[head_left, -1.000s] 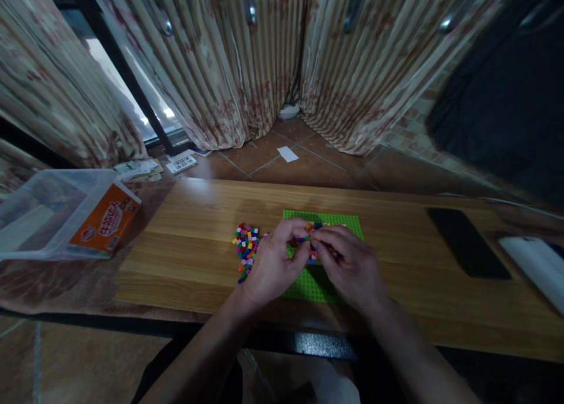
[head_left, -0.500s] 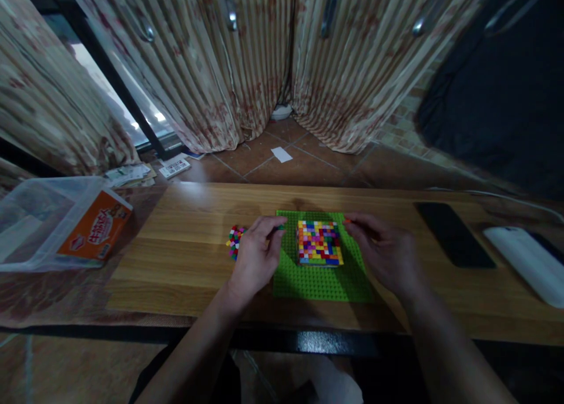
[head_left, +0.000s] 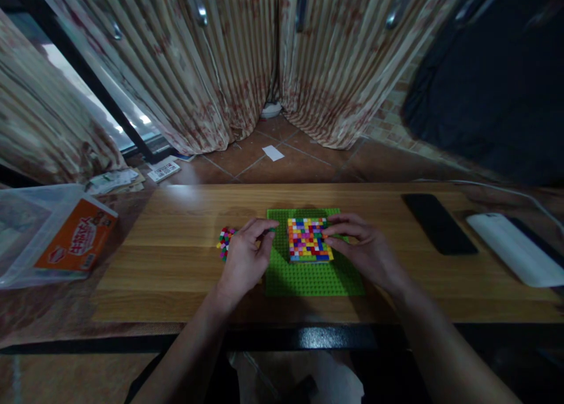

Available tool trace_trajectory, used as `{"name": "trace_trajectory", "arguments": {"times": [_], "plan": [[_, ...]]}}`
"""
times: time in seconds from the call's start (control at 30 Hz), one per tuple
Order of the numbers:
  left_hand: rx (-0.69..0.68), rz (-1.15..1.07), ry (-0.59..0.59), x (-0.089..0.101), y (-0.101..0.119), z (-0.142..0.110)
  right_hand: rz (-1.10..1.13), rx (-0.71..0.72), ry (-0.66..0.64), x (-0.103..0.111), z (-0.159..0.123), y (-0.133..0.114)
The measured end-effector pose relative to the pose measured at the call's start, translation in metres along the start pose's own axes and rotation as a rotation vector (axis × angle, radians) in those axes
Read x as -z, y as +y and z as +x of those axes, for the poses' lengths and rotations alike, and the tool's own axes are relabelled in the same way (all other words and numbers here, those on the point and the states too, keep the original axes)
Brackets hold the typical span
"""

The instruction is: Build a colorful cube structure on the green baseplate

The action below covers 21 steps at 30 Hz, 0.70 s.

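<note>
A square block of small multicoloured building bricks (head_left: 308, 239) stands on the green studded baseplate (head_left: 291, 283). My right hand (head_left: 363, 248) is at the block's right edge. Its thumb and fingertips pinch a small orange brick (head_left: 325, 236) against the block; whether it is pressed down I cannot tell. My left hand (head_left: 247, 254) hovers over the baseplate's left edge, apart from the block. Between its thumb and forefinger is a tiny green brick (head_left: 272, 229), mostly hidden. Behind that hand, a pile of loose coloured bricks (head_left: 224, 239) lies on the wooden table, partly covered.
A clear plastic bin (head_left: 39, 201) with an orange label stands at the far left. On the table's right lie a black phone-like slab (head_left: 438, 223) and a white rounded device (head_left: 513, 248). Curtains (head_left: 238, 69) hang beyond the table (head_left: 171, 263).
My right hand has moved left from beside the block to its right edge, bringing the orange brick onto it. My left hand keeps its pinch near the same spot. The view has shifted slightly.
</note>
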<state>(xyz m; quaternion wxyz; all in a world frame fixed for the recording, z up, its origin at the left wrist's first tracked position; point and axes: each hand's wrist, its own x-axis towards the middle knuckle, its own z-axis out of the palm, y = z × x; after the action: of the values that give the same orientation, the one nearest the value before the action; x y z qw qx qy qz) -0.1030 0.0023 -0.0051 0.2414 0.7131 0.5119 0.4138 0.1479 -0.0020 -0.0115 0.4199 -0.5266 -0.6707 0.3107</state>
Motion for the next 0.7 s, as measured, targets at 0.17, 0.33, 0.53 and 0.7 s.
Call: {"name": "trace_trajectory", "arguments": {"times": [0.17, 0.33, 0.53, 0.7], "plan": [[0.002, 0.038, -0.007, 0.002, -0.003, 0.0, 0.171, -0.075, 0.038, -0.008, 0.002, 0.005], [0.002, 0.087, 0.018, 0.003, -0.001, 0.001, 0.386, -0.193, 0.056, -0.014, 0.005, 0.006], [-0.008, 0.099, 0.039, 0.003, -0.001, 0.001, 0.532, -0.333, 0.052, -0.017, 0.004, 0.004], [0.018, 0.061, 0.038, 0.002, -0.001, 0.0, 0.609, -0.381, 0.071, -0.021, 0.005, 0.004]]}}
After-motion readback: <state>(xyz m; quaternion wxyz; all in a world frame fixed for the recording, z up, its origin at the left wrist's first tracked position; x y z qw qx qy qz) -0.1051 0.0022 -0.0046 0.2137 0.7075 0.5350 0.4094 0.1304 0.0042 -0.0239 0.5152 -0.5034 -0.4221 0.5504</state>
